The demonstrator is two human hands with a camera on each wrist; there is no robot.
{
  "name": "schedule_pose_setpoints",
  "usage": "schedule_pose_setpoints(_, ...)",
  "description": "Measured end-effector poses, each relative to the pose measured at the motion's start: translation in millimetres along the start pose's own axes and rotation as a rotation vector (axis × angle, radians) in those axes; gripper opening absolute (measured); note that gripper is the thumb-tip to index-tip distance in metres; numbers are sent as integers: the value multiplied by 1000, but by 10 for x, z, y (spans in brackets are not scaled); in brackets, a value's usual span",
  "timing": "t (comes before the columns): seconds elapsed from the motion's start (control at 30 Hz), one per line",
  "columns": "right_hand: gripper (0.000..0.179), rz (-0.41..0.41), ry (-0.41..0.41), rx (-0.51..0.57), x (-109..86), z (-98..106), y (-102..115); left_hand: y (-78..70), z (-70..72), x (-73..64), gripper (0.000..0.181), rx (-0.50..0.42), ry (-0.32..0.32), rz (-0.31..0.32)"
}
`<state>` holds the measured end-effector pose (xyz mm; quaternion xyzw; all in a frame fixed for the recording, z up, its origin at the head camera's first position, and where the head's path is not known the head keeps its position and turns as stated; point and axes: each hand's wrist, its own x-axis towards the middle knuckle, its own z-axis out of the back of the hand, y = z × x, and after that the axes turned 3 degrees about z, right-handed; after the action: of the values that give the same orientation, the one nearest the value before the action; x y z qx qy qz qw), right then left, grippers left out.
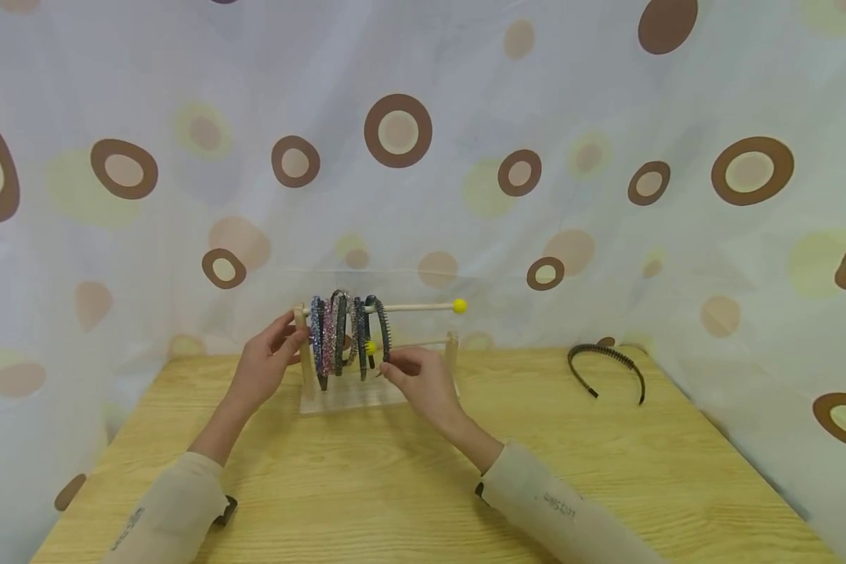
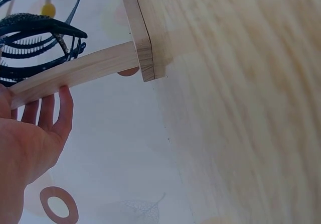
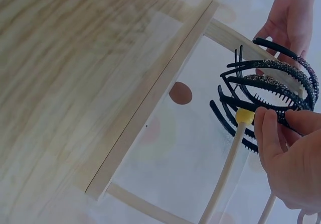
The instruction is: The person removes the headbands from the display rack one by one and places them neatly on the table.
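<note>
My left hand (image 1: 264, 362) grips the left upright (image 2: 80, 76) of a small wooden headband rack (image 1: 356, 406), its fingertips against the wood. Several headbands (image 1: 330, 337), some glittery in blue, pink and silver, hang side by side on the rack's upper rod (image 1: 423, 307). At the right end of this row hangs a dark toothed headband (image 1: 385, 323). My right hand (image 1: 426, 388) pinches the lower end of that headband between thumb and fingers. In the right wrist view, the right hand (image 3: 296, 166) is beside a rod's yellow ball (image 3: 245, 116).
Another dark toothed headband (image 1: 606, 352) lies on the wooden table (image 1: 536, 470), right of the rack. The upper rod's free end carries a yellow ball (image 1: 460, 306). A lower rod reaches left from the right post (image 1: 452, 352). A dotted curtain (image 1: 451, 211) hangs behind the table.
</note>
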<state>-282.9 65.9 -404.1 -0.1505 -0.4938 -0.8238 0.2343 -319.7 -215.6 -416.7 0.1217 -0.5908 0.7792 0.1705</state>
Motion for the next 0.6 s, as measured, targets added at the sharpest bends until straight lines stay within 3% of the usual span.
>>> schedule_pose_setpoints(0.27,11,59,-109,-10,50,-5,-14,5,2,13,54,-3,8,12)
schedule_pose_setpoints(0.5,8,145,-194,7,71,37,51,-313,-5,-84,51,10,23,20)
schedule_pose_setpoints(0.6,9,147,-205,37,74,65,66,-373,-1,-108,51,14,26,19)
